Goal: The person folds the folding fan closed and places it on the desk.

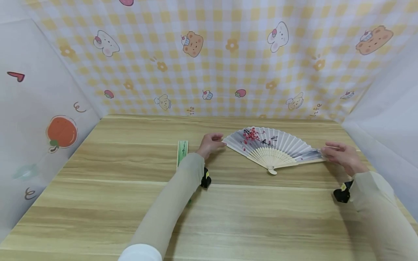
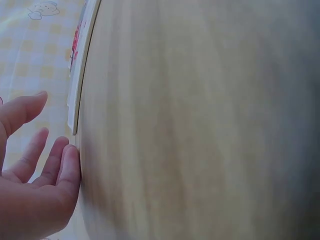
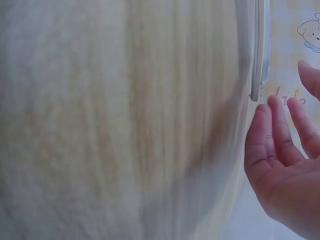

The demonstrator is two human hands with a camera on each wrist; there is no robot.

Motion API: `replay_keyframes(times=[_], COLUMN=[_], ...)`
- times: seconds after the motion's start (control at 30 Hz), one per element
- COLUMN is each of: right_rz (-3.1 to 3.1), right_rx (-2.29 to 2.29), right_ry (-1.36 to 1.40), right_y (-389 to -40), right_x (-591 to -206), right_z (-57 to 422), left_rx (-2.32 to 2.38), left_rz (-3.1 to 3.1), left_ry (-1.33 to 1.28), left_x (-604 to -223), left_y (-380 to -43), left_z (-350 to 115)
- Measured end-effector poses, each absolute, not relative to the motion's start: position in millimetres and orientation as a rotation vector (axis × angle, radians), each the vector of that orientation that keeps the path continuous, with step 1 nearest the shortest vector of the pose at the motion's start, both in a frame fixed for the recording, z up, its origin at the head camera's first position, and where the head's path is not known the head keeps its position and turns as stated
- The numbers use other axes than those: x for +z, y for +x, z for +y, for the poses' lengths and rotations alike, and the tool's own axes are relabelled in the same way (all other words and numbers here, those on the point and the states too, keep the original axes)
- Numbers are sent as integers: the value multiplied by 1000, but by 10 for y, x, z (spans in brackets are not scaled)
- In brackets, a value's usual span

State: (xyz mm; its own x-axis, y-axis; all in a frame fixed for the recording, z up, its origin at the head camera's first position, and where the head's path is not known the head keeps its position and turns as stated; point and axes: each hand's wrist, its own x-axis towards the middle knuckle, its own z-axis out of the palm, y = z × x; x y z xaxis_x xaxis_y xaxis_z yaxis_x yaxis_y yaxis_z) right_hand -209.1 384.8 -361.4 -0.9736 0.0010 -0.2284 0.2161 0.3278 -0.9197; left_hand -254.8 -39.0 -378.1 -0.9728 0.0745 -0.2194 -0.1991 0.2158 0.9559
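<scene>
A folding fan (image 1: 274,145) lies spread on the wooden table, white and grey with red blossoms and pale ribs that meet at a pivot toward the front. Beside its left tip is my left hand (image 1: 210,144); in the left wrist view its fingers (image 2: 70,165) are loosely bent with a small gap to the fan's edge (image 2: 77,100). My right hand (image 1: 344,156) is at the fan's right end. The right wrist view has its fingers (image 3: 257,130) extended just below the fan's end (image 3: 260,60), thumb apart, pinching nothing.
A narrow green strip (image 1: 182,150) with dark markings lies left of the fan, partly hidden beneath my left forearm. The wooden table (image 1: 261,224) meets a yellow checked cloth (image 1: 228,72) at the back. White cloth sheets hang at both sides.
</scene>
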Motion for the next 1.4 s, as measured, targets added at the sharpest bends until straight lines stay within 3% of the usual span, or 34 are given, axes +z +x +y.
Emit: replay_keyframes(times=[0.67, 1.4], right_rz=[2442, 2515], right_rx=[-1345, -1256], right_ry=[147, 150], right_y=[-2107, -2106], right_x=[-3671, -3709], right_z=[3869, 3826], left_rx=[1699, 1659], left_rz=[2342, 2335], left_ry=[-2, 3], left_x=[-3836, -3802], left_y=[-2654, -2588], left_z=[-377, -383])
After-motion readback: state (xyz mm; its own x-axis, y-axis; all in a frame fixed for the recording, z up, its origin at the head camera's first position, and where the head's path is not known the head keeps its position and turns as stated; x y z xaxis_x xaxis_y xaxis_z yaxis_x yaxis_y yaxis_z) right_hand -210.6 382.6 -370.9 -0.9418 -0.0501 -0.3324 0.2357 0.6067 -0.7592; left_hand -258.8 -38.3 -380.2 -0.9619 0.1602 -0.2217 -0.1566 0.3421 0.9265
